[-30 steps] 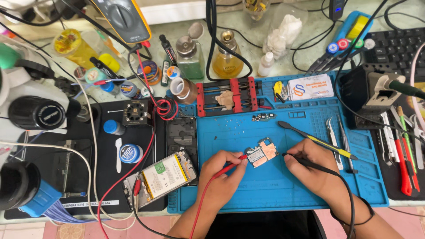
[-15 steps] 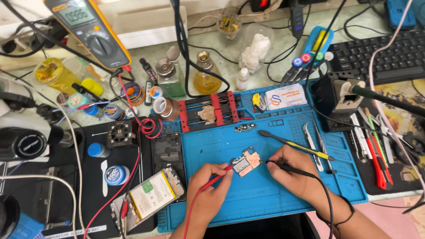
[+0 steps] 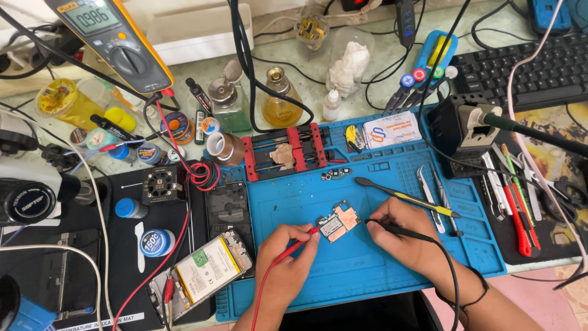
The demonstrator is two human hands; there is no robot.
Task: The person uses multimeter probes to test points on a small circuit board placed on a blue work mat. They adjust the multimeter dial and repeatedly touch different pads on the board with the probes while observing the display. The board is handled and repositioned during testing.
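Small copper-and-blue circuit board (image 3: 338,221) lying on the blue silicone work mat (image 3: 367,270); left hand (image 3: 283,260) pinching the red probe (image 3: 293,247), right hand (image 3: 409,236) pinching the black probe (image 3: 392,228), both tips at the board's edges.

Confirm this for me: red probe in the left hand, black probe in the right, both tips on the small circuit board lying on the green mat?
Not quite: the head view shows the mat is blue. The left hand holds the red probe, the right hand the black probe, at the small circuit board.
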